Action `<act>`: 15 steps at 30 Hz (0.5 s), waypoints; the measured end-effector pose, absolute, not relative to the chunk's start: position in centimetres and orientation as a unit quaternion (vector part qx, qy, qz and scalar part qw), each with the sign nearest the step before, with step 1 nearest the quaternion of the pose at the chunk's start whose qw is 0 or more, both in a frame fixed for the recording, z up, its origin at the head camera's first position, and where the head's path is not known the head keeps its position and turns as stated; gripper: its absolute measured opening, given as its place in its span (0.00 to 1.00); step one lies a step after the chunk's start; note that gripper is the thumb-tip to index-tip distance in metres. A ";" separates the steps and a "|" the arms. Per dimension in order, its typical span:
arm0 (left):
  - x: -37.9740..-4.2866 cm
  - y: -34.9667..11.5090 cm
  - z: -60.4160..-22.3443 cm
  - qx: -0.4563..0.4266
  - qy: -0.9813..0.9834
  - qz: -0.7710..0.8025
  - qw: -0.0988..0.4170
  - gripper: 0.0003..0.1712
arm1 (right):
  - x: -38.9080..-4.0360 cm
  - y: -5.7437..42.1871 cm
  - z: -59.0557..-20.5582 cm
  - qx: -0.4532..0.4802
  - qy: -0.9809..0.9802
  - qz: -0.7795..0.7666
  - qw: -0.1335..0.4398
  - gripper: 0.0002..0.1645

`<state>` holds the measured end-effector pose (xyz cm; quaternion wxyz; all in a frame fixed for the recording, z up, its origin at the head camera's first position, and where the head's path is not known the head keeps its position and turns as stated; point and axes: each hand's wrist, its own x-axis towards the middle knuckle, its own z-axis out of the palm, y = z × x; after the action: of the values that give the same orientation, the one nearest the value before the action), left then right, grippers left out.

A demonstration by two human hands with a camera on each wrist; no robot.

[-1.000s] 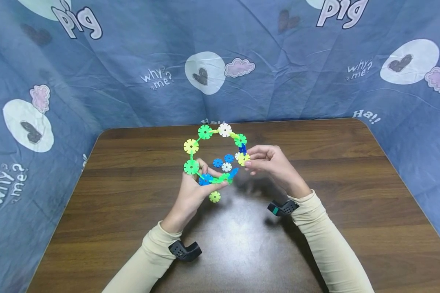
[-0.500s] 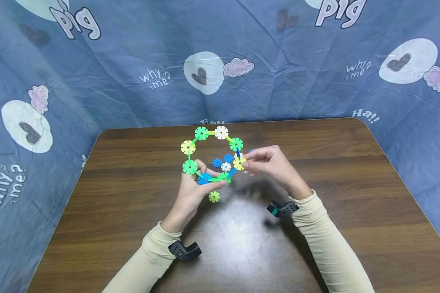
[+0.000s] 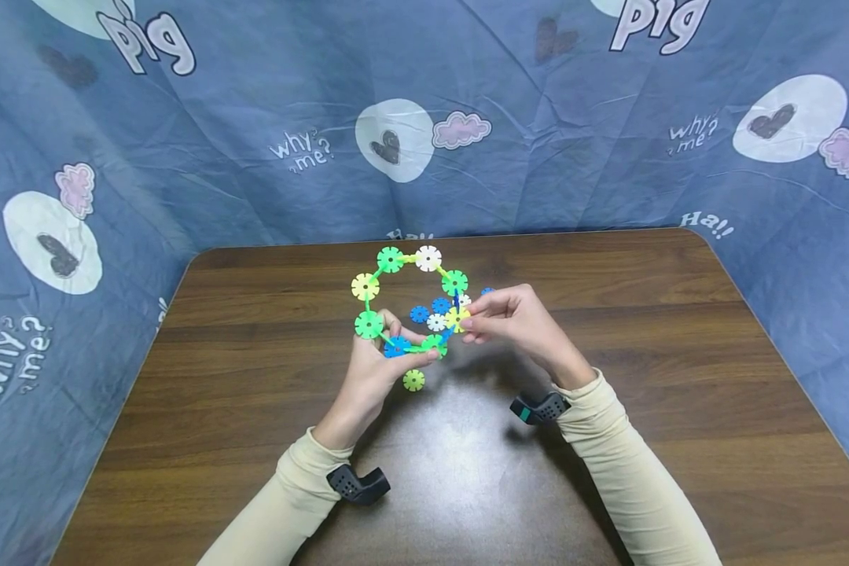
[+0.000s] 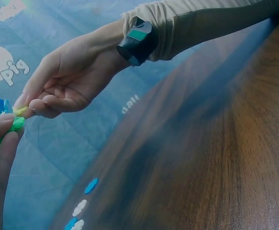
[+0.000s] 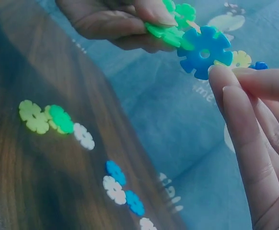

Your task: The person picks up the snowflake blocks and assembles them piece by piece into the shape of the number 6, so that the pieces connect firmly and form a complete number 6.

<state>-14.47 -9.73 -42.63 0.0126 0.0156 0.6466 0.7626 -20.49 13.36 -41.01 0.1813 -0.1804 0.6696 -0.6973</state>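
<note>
Above the table, both hands hold a ring of linked plastic snowflake discs (image 3: pixel 391 259) in green, yellow, white and blue. My left hand (image 3: pixel 376 365) grips its lower part, thumb and fingers around a green snowflake disc (image 3: pixel 434 344). On the ring's right side, my right hand (image 3: pixel 520 324) pinches a yellow snowflake disc (image 3: pixel 456 319) between thumb and fingers. In the right wrist view, a blue snowflake disc (image 5: pixel 205 51) sits between the two hands, against the pinching fingertips. Fingers hide most of the yellow disc there, so I cannot tell whether its slot is joined to the blue one.
Loose snowflake discs lie on the wooden table (image 3: pixel 255 393) beyond and below the ring, among them a blue one (image 3: pixel 419 314), a white one (image 3: pixel 435 322) and a yellow-green one (image 3: pixel 413 380). A patterned blue cloth (image 3: pixel 255 196) hangs behind the table's far edge.
My right hand has moved slightly left and down with the yellow snowflake disc, bringing it close to the blue disc and narrowing the ring's gap. My left hand stays almost still.
</note>
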 end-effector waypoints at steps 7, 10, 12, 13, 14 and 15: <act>-14.4 -9.8 -42.4 0.036 0.644 0.764 0.013 0.31 | -20.7 13.7 -40.6 -0.171 0.694 -0.676 0.182 0.22; -14.2 -9.6 -42.4 0.048 0.642 0.764 0.027 0.31 | -20.6 13.4 -40.7 -0.166 0.682 -0.690 0.176 0.28; -14.1 -9.5 -42.3 0.050 0.644 0.762 0.043 0.31 | -20.5 13.1 -40.8 -0.168 0.681 -0.692 0.170 0.27; -14.1 -9.5 -42.3 0.050 0.643 0.762 0.053 0.31 | -20.5 13.0 -40.8 -0.168 0.683 -0.690 0.168 0.26; -14.2 -9.6 -42.3 0.046 0.642 0.763 0.064 0.31 | -20.5 13.0 -40.9 -0.168 0.683 -0.691 0.168 0.26; -14.2 -9.6 -42.3 0.040 0.640 0.764 0.074 0.32 | -20.5 12.9 -41.0 -0.165 0.681 -0.693 0.167 0.25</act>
<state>-14.21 -9.65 -42.28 0.0743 0.0400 0.6402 0.7636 -20.54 12.95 -40.98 0.1675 -0.1652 0.6814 -0.6931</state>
